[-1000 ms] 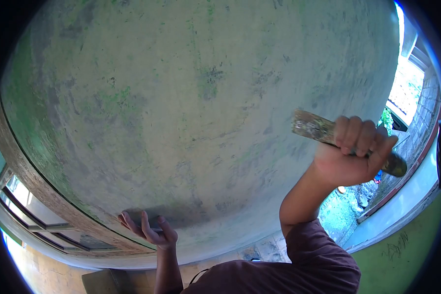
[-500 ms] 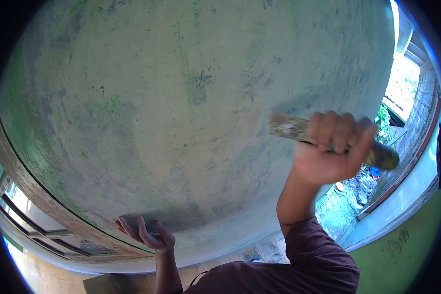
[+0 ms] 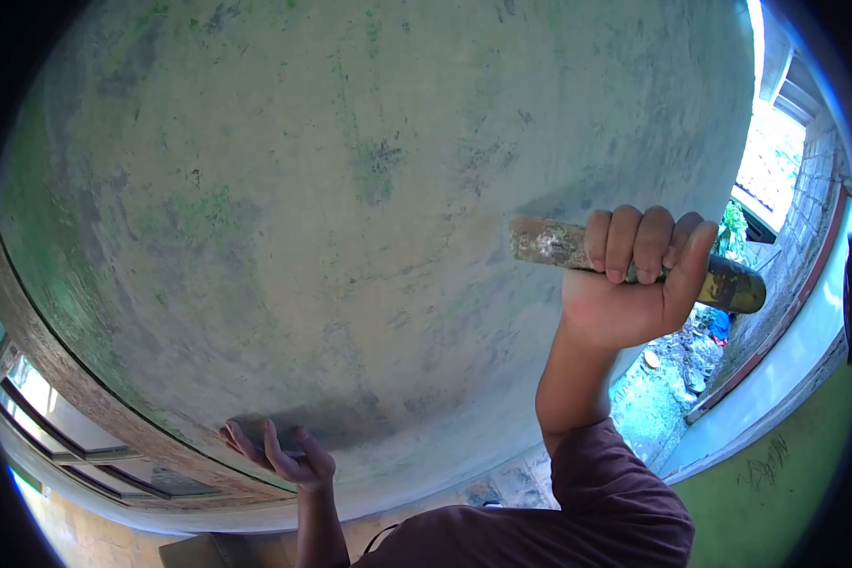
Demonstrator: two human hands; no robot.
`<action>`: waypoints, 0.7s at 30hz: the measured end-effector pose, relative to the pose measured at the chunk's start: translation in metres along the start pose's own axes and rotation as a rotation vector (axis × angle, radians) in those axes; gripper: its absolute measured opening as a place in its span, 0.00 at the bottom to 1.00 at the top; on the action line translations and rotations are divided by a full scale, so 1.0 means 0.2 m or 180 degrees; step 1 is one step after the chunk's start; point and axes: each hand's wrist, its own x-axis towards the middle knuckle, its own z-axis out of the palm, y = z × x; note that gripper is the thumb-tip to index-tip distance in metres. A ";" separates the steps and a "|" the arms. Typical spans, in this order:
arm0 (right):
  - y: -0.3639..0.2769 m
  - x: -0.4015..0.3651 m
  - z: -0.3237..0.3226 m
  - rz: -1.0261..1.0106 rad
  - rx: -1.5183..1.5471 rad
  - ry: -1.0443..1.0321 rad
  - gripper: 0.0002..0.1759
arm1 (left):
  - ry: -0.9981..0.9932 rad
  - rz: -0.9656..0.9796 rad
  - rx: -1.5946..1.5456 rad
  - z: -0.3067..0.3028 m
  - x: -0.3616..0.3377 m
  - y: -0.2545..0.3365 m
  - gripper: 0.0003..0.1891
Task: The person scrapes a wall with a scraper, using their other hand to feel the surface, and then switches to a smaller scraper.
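My right hand [image 3: 639,275] is wrapped round a worn scraper-like tool [image 3: 551,242], whose flat, whitish-stained end points left at the wall. Its dark and yellow rounded end sticks out beyond my thumb. The wall [image 3: 350,237] is pale grey with green and dark patches of old paint. Low on the left, my left hand [image 3: 284,457] is beside the wall with its fingers apart and holds nothing; its fingertips look close to or against the surface.
A wooden frame [image 3: 76,374] with window panes [image 3: 57,417] runs along the lower left. At the right, an opening shows rubble [image 3: 696,355], plants [image 3: 732,227] and a block wall [image 3: 819,180]. A green wall [image 3: 767,492] fills the lower right.
My right hand and the tool have shifted slightly left and look sharper than before. My left hand has stayed almost in place.
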 end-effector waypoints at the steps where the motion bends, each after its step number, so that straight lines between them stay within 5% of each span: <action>1: -0.02 0.01 0.02 0.0031 0.0110 0.0074 0.17 | 0.0010 -0.0016 0.0013 0.00 0.00 0.00 0.21; 21: -0.08 0.01 0.03 -0.0049 0.0204 0.0234 0.18 | 0.0008 0.0023 -0.0025 0.00 0.01 0.00 0.22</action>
